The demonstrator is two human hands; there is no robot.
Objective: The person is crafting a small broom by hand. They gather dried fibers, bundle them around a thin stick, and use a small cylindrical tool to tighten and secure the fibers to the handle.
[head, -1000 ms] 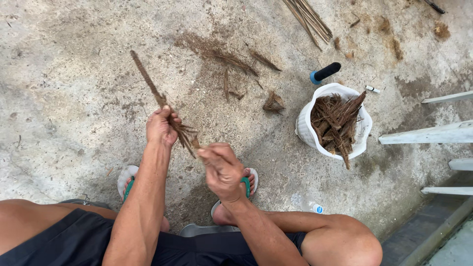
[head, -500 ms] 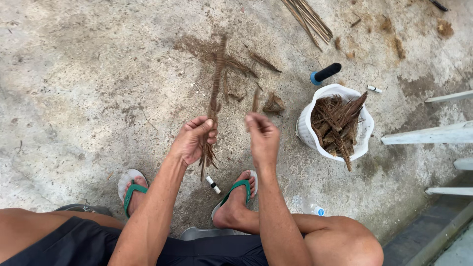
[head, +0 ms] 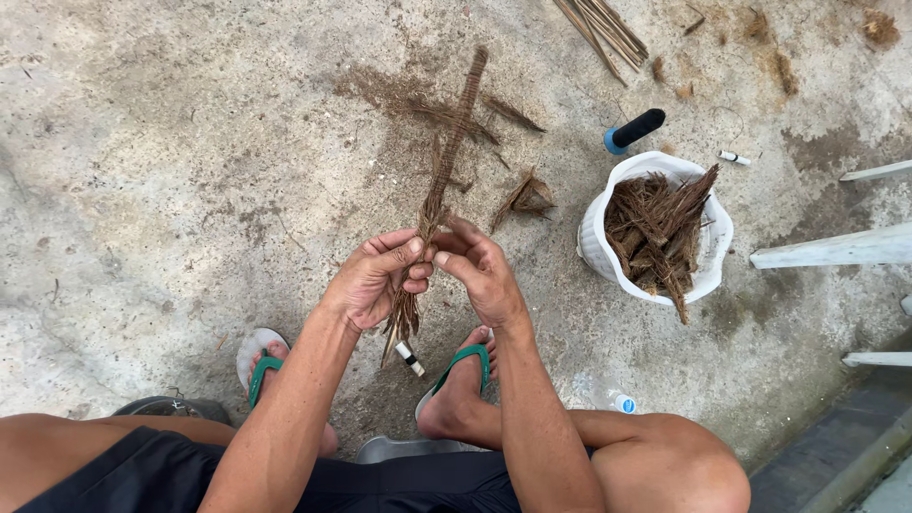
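I hold a long brown fibrous strip (head: 454,133) of dried plant bark upright in front of me. My left hand (head: 372,280) grips its frayed lower end, with loose fibres hanging below the fist. My right hand (head: 483,269) pinches the same strip beside the left thumb. The strip's top points away from me, over a patch of brown fibre litter (head: 418,100) on the concrete. My feet in green sandals (head: 463,366) rest on the ground below the hands.
A white sack (head: 597,237) filled with brown bark pieces stands at the right. A black and blue handle (head: 635,130) lies behind it. Thin sticks (head: 603,24) lie at the top. A small lighter (head: 409,357) sits between my feet. White bars (head: 836,249) cross the right edge.
The strip has swung from leaning left to nearly upright. My right hand rose from low and came in to pinch the strip beside the left hand.
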